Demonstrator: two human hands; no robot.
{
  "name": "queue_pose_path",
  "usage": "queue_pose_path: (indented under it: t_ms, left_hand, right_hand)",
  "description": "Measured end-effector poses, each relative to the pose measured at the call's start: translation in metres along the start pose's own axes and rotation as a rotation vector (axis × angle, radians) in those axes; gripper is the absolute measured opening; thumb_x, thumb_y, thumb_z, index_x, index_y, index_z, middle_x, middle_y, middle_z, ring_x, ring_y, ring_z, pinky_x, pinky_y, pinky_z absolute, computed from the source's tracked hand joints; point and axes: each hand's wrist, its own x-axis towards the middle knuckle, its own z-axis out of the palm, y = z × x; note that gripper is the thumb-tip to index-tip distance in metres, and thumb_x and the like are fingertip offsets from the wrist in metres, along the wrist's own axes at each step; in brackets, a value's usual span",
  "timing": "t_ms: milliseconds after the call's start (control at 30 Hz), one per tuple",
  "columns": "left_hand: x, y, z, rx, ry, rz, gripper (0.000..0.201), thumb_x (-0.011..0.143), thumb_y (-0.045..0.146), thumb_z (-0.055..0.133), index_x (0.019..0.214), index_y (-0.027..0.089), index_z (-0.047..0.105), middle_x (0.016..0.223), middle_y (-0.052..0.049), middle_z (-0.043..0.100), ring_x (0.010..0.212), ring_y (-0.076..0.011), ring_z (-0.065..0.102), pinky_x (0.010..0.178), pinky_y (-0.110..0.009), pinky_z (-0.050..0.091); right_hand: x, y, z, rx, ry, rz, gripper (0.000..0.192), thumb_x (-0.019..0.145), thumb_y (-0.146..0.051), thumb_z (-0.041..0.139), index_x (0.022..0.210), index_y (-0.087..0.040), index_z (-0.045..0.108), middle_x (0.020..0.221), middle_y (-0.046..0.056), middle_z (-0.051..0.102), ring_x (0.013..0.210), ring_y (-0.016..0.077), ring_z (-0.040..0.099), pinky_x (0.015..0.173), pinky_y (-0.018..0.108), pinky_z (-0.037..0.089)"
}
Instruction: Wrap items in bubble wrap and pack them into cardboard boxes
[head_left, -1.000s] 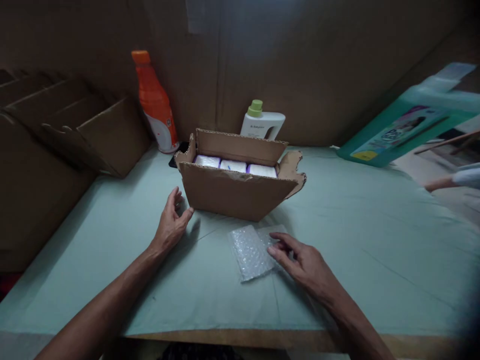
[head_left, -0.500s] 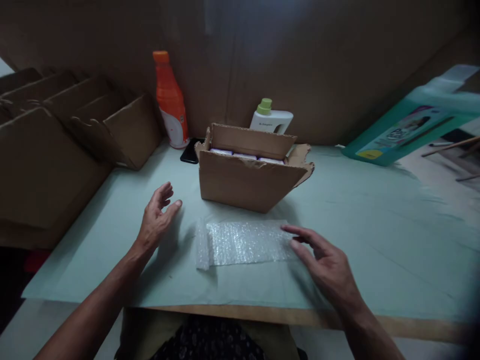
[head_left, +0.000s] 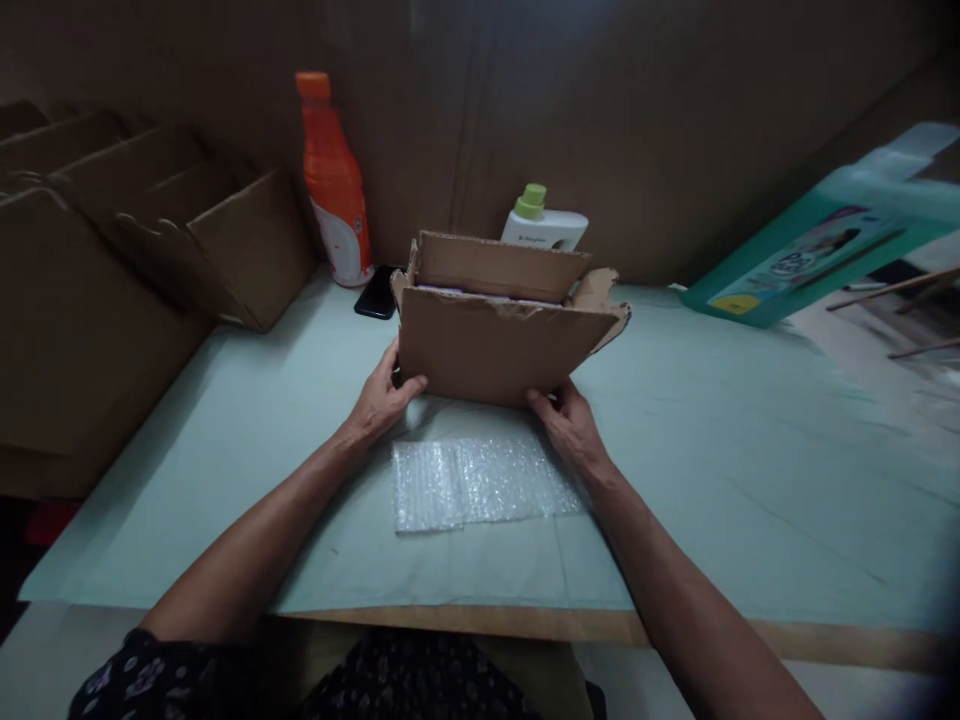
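Both hands' grip clasps cardboard box; bubble wrap just before it.

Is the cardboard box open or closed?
Open: the cardboard box has its top flaps standing up, with white packs showing inside.

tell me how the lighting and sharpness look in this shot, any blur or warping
Head view: dim overall, the cardboard wall behind nearly black; the green table cover catches the most light. The cardboard box and both hands, left hand and right hand, are fairly sharp. The right edge smears, blurring the teal package; straight edges bow from the wide lens.
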Motion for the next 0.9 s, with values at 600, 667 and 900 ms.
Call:
queue_pose_path:
  t_ms: [600,667,900]
  left_hand:
    - [-0.106,0.048,0.05,1.188,-0.367,-0.075,0.031,0.085,0.021,0.051,0.113,0.015,0.062,0.094,-0.013,0.07,0.088,-0.0289,0.067,0.083,-0.042,0.048]
    - [-0.105,0.049,0.039,1.02,-0.297,-0.135,0.039,0.08,0.016,0.052,0.118,0.017,0.059,0.083,-0.006,0.068,0.078,-0.0232,0.064,0.077,-0.036,0.047]
    - [-0.121,0.041,-0.013,0.373,0.044,-0.23,0.056,0.081,0.025,0.054,0.136,0.014,0.048,0.068,0.006,0.05,0.057,-0.0122,0.047,0.057,-0.025,0.038]
  right_hand:
    - [-0.094,0.021,-0.018,-0.516,0.098,-0.186,0.026,0.087,-0.043,0.054,0.086,-0.019,0.065,0.117,0.016,0.071,0.11,0.0332,0.063,0.094,0.049,0.045]
    - [-0.095,0.013,-0.021,-0.389,0.1,-0.153,0.024,0.087,-0.042,0.055,0.083,-0.02,0.062,0.099,0.01,0.073,0.093,0.0271,0.066,0.085,0.041,0.049]
    - [-0.1,0.007,-0.077,0.017,0.279,0.065,0.033,0.073,-0.045,0.074,0.094,-0.022,0.064,0.082,0.0,0.066,0.068,0.0164,0.059,0.065,0.03,0.048]
